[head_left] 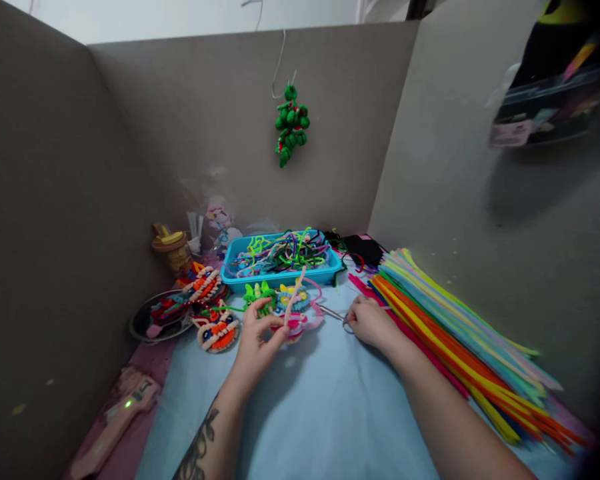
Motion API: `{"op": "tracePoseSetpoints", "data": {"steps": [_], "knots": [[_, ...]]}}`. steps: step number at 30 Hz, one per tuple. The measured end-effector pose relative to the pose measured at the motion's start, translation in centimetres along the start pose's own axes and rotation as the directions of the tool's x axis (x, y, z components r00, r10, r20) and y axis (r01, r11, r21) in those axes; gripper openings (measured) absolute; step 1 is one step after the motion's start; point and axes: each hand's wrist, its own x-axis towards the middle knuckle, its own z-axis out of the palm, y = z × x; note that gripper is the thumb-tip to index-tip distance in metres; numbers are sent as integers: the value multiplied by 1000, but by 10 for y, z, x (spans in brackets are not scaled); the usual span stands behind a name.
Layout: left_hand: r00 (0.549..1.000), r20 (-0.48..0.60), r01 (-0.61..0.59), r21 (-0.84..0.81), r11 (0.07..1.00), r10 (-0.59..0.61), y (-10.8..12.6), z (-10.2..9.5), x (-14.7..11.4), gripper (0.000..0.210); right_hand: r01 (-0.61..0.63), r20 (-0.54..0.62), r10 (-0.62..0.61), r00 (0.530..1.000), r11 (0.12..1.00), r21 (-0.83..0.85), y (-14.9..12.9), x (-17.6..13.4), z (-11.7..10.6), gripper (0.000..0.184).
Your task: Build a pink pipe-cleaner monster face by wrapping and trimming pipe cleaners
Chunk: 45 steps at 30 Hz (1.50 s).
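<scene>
Pinching a slim, pale pink fuzzy stem (295, 297) between thumb and fingertips, we hold it tilted in our left hand (257, 337), above the light blue cloth (330, 407) and beside a bright pink fuzzy piece (299, 324). Our right hand (373, 321) has its fingers curled together at the handle of silver metal scissors (333, 313), blades pointing left, while a bright blue rectangular plastic basket (325, 275) of tangled multicoloured strands (293, 254) stands beyond both hands.

Fuzzy peach strip (295, 295) at centre, shiny metal scissors (333, 313) to its right, smooth plastic tray (257, 283) above — fuzzy, matt stems (445, 340) lower right, matt grey panels (200, 127) behind, cloth-like blue cover (330, 407) below.
</scene>
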Motion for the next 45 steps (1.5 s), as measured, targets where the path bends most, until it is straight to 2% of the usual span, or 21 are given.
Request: {"op": "tracePoseSetpoints", "data": {"steps": [6, 13, 18, 24, 28, 30, 32, 33, 35, 36, 38, 42, 45], "knots": [[993, 98, 60, 58, 996, -66, -5, 2, 1, 10, -5, 60, 6, 998, 1000, -20, -3, 1, -1, 23], [987, 116, 101, 55, 993, -107, -8, -5, 3, 11, 41, 82, -37, 996, 998, -45, -7, 0, -9, 12], [986, 59, 157, 4, 988, -157, -11, -5, 5, 21, 22, 48, -20, 999, 999, -30, -6, 2, -8, 11], [992, -71, 107, 58, 993, -103, -10, -5, 5, 20, -47, -42, 48, 998, 999, 6, -6, 6, -5, 20], [991, -117, 77, 94, 993, -65, -10, -7, 5, 16, -50, -74, 52, 996, 998, 28, -3, 6, -5, 22], [990, -127, 79, 90, 993, -67, -9, -9, 5, 16, -49, -124, 60, 990, 994, 93, -2, 5, -6, 16], [988, -126, 102, 85, 991, -90, -8, -10, 4, 16, -42, -151, 80, 985, 970, 240, -6, 2, -7, 8], [987, -120, 118, 80, 990, -108, -6, -10, 4, 17, -29, -128, 76, 989, 942, 335, -10, 0, -7, 9], [984, -98, 152, 50, 987, -147, -3, -10, 3, 19, 9, 10, -17, 1000, 857, 515, -21, -6, -6, 15], [983, -82, 167, 22, 986, -165, -1, -9, 3, 21, 23, 99, -100, 990, 809, 588, -28, -9, -4, 17], [981, -43, 186, -35, 982, -187, 3, -8, 3, 23, 25, 253, -262, 931, 739, 673, -41, -17, -1, 18], [989, 23, 146, -63, 987, -145, 8, -6, 1, 21, 26, 452, -397, 799, 774, 633, -59, -30, 2, 16], [996, 66, 64, -16, 998, -63, 10, -5, -2, 20, 49, 493, -418, 763, 798, 601, -61, -33, -2, 17]]}}
